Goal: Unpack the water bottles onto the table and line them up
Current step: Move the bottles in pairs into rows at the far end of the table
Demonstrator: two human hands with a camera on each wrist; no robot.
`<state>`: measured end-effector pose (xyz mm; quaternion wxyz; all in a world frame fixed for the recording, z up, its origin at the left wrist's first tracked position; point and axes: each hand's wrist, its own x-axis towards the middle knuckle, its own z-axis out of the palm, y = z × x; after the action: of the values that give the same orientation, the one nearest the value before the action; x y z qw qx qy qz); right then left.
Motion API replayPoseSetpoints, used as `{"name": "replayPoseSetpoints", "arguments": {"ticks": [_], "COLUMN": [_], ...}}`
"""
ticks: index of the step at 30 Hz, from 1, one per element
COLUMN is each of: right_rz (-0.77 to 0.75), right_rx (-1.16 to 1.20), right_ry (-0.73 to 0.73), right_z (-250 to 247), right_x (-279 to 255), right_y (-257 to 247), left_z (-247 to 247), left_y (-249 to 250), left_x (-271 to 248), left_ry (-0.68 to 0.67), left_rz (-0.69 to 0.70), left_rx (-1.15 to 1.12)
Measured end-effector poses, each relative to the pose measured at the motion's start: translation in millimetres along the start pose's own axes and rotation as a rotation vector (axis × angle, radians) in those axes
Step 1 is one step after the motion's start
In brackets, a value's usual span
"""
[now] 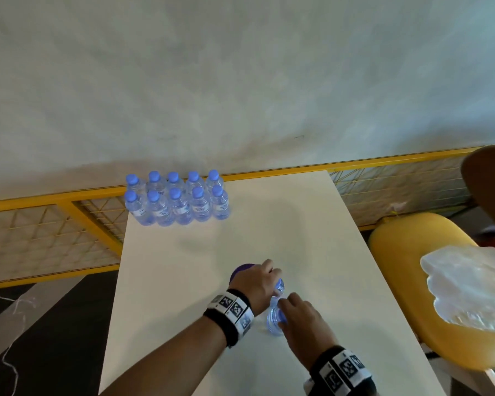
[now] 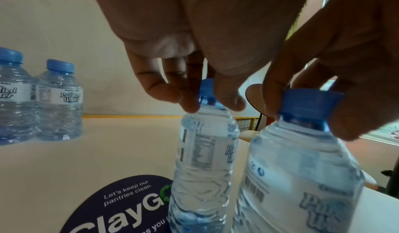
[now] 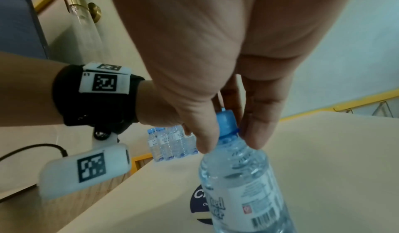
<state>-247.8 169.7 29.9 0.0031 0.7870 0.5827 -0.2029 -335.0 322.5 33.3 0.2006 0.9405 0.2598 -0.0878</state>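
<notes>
The tabletop runs long and pale away from me, and I work at its near end so the far end stays free for the row. On the yellow chair to my right lies the crumpled plastic wrap, set off the work surface so it cannot get in the way. At the far left corner stands the block of ten bottles, upright in two rows of five, caps level, pushed together to leave room beside them for more.

Near me, my left hand and right hand each hold one bottle from above. My left fingers pinch the cap of the left bottle, which stands by the dark round sticker. My right fingers close on the cap of the right bottle. I judge that gripping by the caps keeps both bottles upright and lets me carry the pair together to the far group.
</notes>
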Motion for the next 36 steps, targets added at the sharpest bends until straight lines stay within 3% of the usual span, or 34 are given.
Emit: {"name": "replayPoseSetpoints", "arguments": {"ticks": [2, 8, 17, 25, 36], "right_rz": [-0.013, -0.004, -0.023, -0.011, -0.048], "right_rx": [-0.036, 0.164, 0.26, 0.297, 0.295], "right_ry": [0.0, 0.052, -0.014, -0.022, 0.162], "right_z": [2, -21, -42, -60, -91], "right_x": [2, -5, -10, 23, 133], "right_y": [2, 2, 5, 4, 13], "left_z": [-8, -65, -152, -149, -137], "left_y": [-5, -39, -119, -180, -210], "left_x": [4, 42, 147, 207, 210], "left_ry": [0.041, 0.196, 0.286, 0.24, 0.198], "left_rz": [0.006, -0.05, -0.174, -0.205, -0.251], "left_rx": [0.066, 0.116, 0.179, 0.239, 0.23]}}
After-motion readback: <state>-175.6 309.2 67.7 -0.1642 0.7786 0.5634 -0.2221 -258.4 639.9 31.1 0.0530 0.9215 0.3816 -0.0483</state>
